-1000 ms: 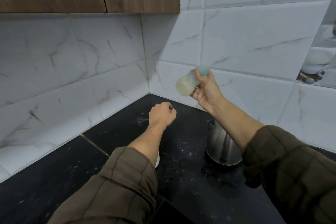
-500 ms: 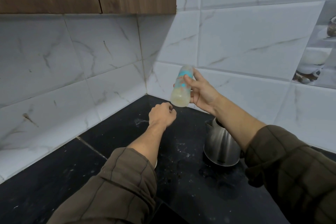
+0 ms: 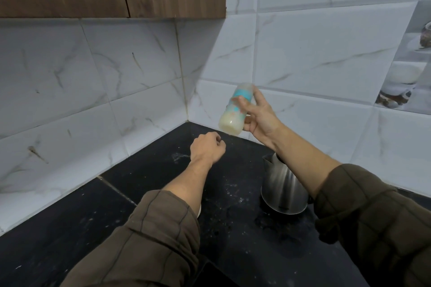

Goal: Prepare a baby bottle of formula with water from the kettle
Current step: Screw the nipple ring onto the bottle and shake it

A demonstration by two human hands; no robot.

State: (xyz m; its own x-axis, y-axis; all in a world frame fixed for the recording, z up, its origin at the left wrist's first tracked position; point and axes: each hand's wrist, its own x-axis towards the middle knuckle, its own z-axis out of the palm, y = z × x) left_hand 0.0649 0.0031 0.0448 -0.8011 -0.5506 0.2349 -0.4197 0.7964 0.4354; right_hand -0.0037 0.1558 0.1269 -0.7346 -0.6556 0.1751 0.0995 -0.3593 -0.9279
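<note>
Right hand (image 3: pixel 258 119) grips the tilted baby bottle (image 3: pixel 235 109) above the countertop (image 3: pixel 144 170) corner; left hand (image 3: pixel 207 149) fisted, empty.

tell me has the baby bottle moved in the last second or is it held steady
Yes. The baby bottle in the right hand swung from nearly sideways to nearly upright against the wall tile seam; its milky end now points down.

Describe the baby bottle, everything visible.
The baby bottle is a small translucent plastic cylinder with a teal band and faint coloured print. Creamy, pale yellow liquid fills its lower part. It is held in the air above the black counter, tilted, base down toward the camera and top leaning up and away. The right hand grips it from the side, fingers wrapped around the middle. The top is blurred, so I cannot tell what closes it. Nothing else touches it.
</note>
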